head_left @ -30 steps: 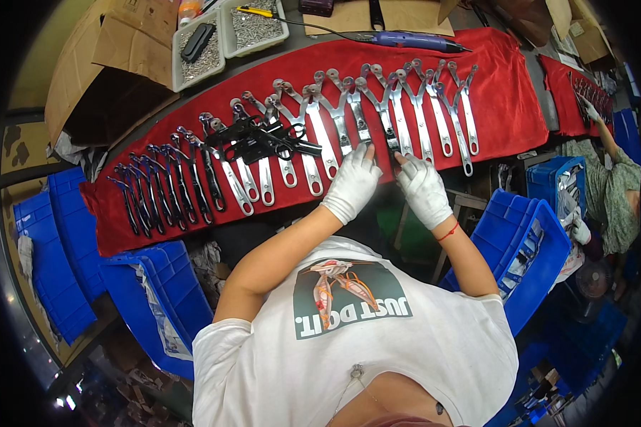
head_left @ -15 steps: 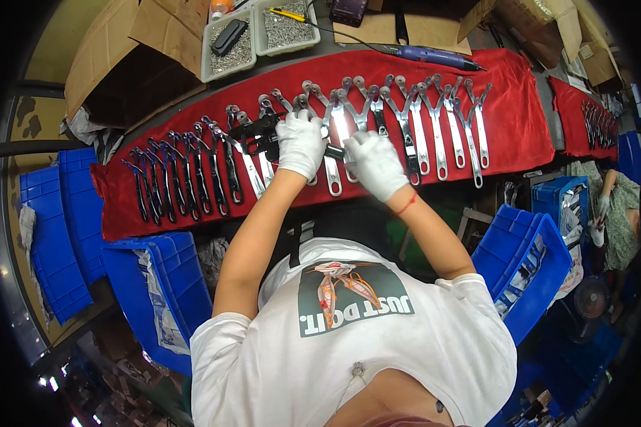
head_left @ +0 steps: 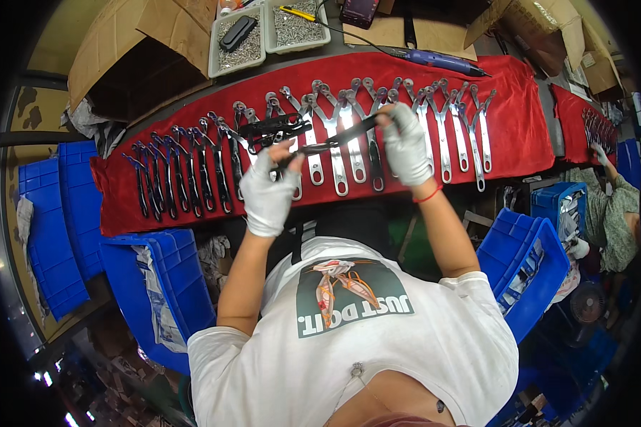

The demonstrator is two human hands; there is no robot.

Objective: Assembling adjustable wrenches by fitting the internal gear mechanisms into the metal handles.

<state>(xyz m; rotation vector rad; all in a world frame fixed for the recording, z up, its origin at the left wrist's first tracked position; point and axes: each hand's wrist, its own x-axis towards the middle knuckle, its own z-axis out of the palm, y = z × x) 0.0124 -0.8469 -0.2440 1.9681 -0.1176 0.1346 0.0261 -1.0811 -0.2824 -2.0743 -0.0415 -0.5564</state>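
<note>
The left hand [head_left: 268, 196] pinches one end of the strip [head_left: 345, 136] between thumb and fingers; the fingers are bent and partly extended. The right hand [head_left: 407, 146] grips the opposite end, with thumb and forefinger closed on it and the remaining fingers curled. Both hands wear white fabric gloves; some fingertips are bare. The strip is black, long and narrow; it slants up toward the right hand, above the silver brackets [head_left: 441, 142]. Its fine detail is blurred.

The brackets are smooth, reflective metal: Y-shaped, with a forked head and a slotted tail. Dark, glossy brackets [head_left: 223, 181] stand in a row at left. Black parts [head_left: 274, 128] lie in a pile just beyond the left hand. All rest on red, soft-napped cloth [head_left: 520, 114]. Beyond it lies a cylindrical, blue-purple driver [head_left: 441, 62] with a tapered tip.
</note>
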